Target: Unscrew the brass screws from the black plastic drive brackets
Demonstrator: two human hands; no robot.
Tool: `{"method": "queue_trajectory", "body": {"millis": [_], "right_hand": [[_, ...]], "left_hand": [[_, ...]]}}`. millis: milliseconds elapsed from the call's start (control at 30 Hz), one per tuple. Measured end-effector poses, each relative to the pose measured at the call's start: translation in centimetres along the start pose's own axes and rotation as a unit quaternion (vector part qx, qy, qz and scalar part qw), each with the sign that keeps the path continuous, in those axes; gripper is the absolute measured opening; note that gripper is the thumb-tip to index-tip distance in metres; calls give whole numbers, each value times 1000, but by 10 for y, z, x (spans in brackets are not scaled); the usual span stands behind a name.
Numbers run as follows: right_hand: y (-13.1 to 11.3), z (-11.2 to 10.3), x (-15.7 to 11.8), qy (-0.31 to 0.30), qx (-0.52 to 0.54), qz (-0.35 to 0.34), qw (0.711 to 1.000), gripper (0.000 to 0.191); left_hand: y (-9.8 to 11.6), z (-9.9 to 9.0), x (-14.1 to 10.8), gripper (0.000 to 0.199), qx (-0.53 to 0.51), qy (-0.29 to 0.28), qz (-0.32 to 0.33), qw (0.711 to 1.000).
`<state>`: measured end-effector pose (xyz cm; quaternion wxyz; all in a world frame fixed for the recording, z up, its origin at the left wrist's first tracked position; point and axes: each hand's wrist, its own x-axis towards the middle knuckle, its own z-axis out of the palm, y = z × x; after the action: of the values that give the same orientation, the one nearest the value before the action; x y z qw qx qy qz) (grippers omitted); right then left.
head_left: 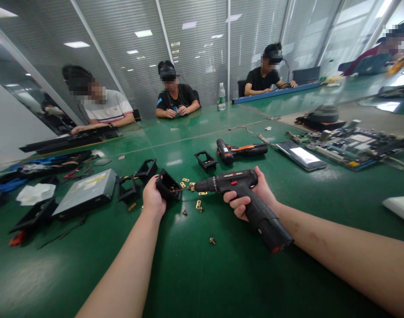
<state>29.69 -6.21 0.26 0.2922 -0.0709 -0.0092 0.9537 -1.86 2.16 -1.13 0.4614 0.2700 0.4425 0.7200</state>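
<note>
My right hand [244, 201] is wrapped round the grip of a black cordless drill [236, 179], its chuck pointing left. The drill's bit reaches into a black plastic frame [168, 184], which my left hand [154, 198] grips from its left side. Whether the tip touches a screw inside I cannot tell. Under and beside the chuck lie several small brass plates [198, 204]. Loose screws rest nearer to me, one screw [212, 240] standing apart from the others. Similar black frames sit close by: one frame [127, 189] left of my left hand and another frame [205, 160] beyond the chuck.
A second drill [241, 150] lies behind mine. To the left are a metal disc drive [87, 192] and tools; to the right, a phone [300, 155] and circuit boards [357, 143]. Several people sit around the green table [195, 282], and a water bottle [221, 97] stands at the back.
</note>
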Motion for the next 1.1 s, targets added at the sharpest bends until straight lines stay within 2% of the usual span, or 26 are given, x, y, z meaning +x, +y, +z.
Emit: {"method": "queue_trajectory", "body": {"millis": [267, 467, 800, 1100], "right_hand": [[-1, -1, -1, -4, -1, 10, 1000, 96], [0, 0, -1, -6, 7, -1, 1000, 93], [1, 3, 0, -4, -29, -13, 1000, 101], [10, 8, 0, -43, -190, -69, 978, 111]], "left_hand": [[2, 3, -3, 9, -14, 18, -1, 1000], [1, 2, -1, 9, -11, 14, -1, 1000], [3, 5, -4, 11, -10, 28, -4, 1000], [2, 1, -4, 18, 16, -1, 15, 1000]]}}
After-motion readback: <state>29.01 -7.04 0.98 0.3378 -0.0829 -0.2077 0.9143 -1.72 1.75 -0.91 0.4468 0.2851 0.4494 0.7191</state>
